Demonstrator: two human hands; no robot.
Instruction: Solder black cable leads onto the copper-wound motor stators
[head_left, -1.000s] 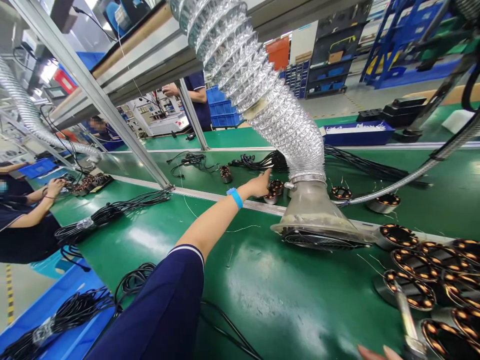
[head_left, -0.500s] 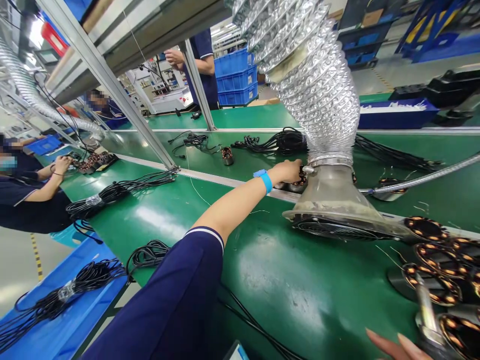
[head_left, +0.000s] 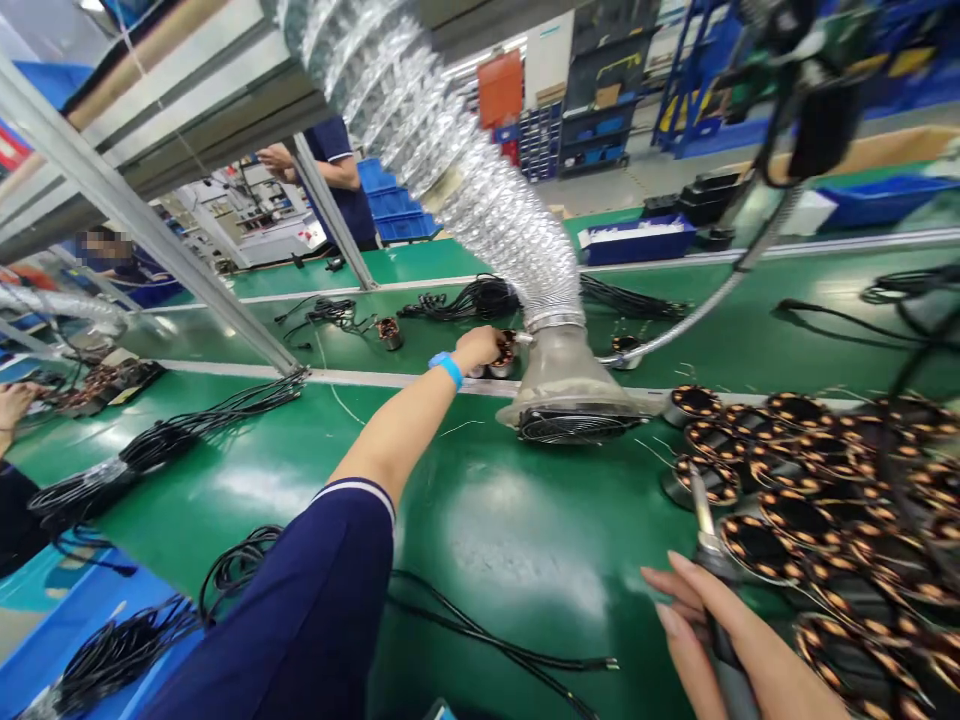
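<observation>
My left hand point(head_left: 480, 348) stretches across the bench, its fingers closed around a copper-wound motor stator point(head_left: 506, 348) beside the fume hood. The fingertips are partly hidden. Another stator point(head_left: 500, 369) sits just below that hand. At the lower right, my right hand point(head_left: 739, 635) holds a soldering iron point(head_left: 705, 515) by its dark handle. The iron's metal tip points up to a stator point(head_left: 703, 484) at the near left of a large group, which has thin wire ends sticking out. I cannot tell whether the tip touches it.
A fume hood point(head_left: 544, 375) on a silver flexible duct point(head_left: 510, 215) stands between my hands. Black cable bundles point(head_left: 161, 440) lie on the green bench point(head_left: 495, 520). Two-wire black cables point(head_left: 517, 650) run near me. Several stators point(head_left: 806, 515) crowd the right. A co-worker's hand point(head_left: 15, 405) shows at far left.
My view has swung right, so the scene shifts left and more stators show. My right hand has come further into view with the soldering iron. My left hand stays at the stator by the hood.
</observation>
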